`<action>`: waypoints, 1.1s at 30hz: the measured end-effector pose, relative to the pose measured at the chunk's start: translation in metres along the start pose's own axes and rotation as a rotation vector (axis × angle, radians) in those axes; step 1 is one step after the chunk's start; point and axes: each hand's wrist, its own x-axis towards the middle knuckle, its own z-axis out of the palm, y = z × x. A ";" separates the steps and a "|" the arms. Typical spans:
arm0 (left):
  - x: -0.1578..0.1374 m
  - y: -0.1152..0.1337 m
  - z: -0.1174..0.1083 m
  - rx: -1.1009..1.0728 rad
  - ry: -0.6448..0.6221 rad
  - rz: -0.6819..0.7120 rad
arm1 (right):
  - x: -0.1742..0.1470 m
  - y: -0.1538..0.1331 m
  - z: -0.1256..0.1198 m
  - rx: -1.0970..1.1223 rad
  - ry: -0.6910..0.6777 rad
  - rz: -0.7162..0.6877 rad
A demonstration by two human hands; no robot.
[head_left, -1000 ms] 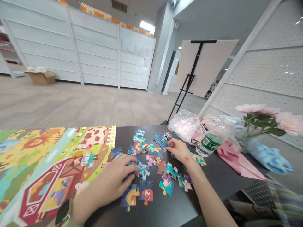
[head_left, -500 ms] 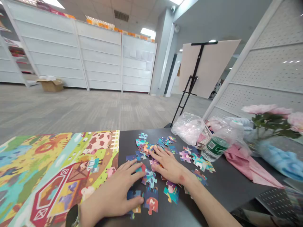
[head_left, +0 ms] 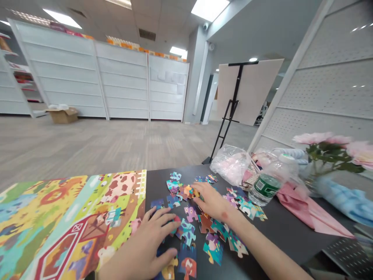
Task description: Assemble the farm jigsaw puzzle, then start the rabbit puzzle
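Loose jigsaw puzzle pieces lie scattered on a dark table. My left hand [head_left: 155, 243] rests over several of them with its fingers spread, next to a blue-and-white piece [head_left: 186, 232] and a piece with a red figure [head_left: 188, 264]. Farther forward, my right hand [head_left: 211, 200] is stretched out low over the pieces, its fingertips at an orange piece [head_left: 186, 191]; what lies beneath its palm is hidden. A purple piece with round eyes [head_left: 190, 213] lies between the hands. Nearer me are a teal-and-purple piece [head_left: 213, 249] and a brown piece [head_left: 205, 222].
A colourful farm picture board [head_left: 116, 217] covers the table's left side. To the right stand a green-labelled water bottle [head_left: 264, 188], a clear plastic bag [head_left: 230, 163], pink cloth [head_left: 305, 210] and pink flowers [head_left: 323, 138]. An easel [head_left: 233, 105] stands beyond the table.
My right hand has moved slightly forward and right, its fingers now less spread, uncovering the purple and brown pieces. My left hand stays nearly in place. The camera view has tilted up a little.
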 end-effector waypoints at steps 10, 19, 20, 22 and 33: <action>0.003 -0.013 0.005 0.065 0.047 -0.081 | 0.013 0.014 0.010 0.150 -0.057 -0.131; 0.004 0.006 -0.003 0.034 -0.025 -0.065 | 0.017 0.023 0.010 0.112 0.077 -0.033; 0.004 0.004 -0.002 0.032 -0.024 -0.066 | 0.019 0.024 0.012 0.107 0.104 -0.002; 0.003 0.001 0.000 0.027 -0.022 -0.062 | 0.021 0.027 0.015 0.088 0.139 0.041; -0.001 0.004 0.000 0.055 -0.083 0.043 | 0.013 0.007 0.018 0.062 0.051 -0.116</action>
